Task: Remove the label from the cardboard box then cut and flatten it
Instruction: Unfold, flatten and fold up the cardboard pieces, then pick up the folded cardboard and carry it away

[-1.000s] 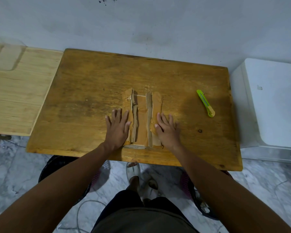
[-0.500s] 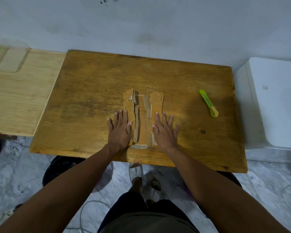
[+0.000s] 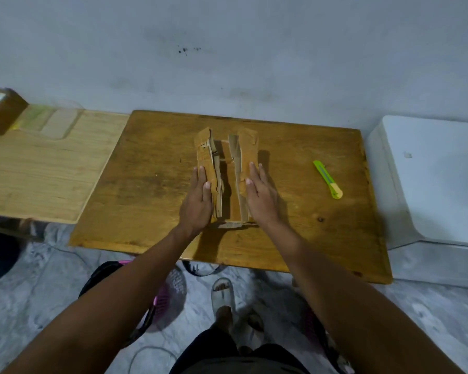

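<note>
Cardboard box (image 3: 226,174), cut open, centre of table (image 3: 152,184); knife (image 3: 328,179) well right of it. Left hand (image 3: 199,201) and right hand (image 3: 260,195), fingers straight, press its raised side flaps. Risk: flaps likely spring back once released.

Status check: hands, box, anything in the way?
Left hand and right hand open, flat against the side flaps. Cardboard box cut open on the table, flaps not fully flat. Green cutter lies apart, right side.

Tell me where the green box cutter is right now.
In the head view the green box cutter lies on the right part of the wooden table, untouched, to the right of the right hand and the cardboard box.
</note>
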